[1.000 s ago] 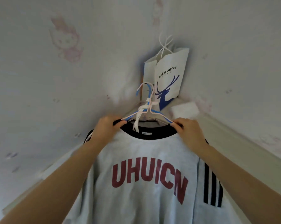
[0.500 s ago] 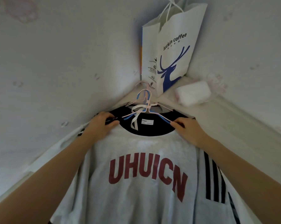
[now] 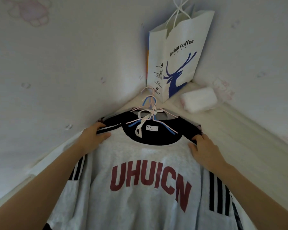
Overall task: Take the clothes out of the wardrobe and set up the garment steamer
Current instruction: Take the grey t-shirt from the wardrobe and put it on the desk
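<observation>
A grey T-shirt (image 3: 140, 163) with red letters UHUICN and a black collar hangs in front of me on thin pink and blue hangers (image 3: 150, 112). My left hand (image 3: 92, 138) grips the shirt's left shoulder, thumb under the black striped edge. On the other side, my right hand (image 3: 204, 150) holds the right shoulder, fingers curled over the black edge. A white ribbon dangles from the hangers over the collar. Black and white striped sleeves show at both sides. No garment steamer is in view.
A white paper bag (image 3: 178, 63) with a blue deer print stands on a white ledge (image 3: 239, 123) in the corner behind the hangers. Beside it lies a white wrapped pack (image 3: 198, 100). Pale walls with faint pink cartoon prints close in left and right.
Both hands have slid outward along the shoulders from near the collar. The shirt and hangers sit lower against the corner and look closer.
</observation>
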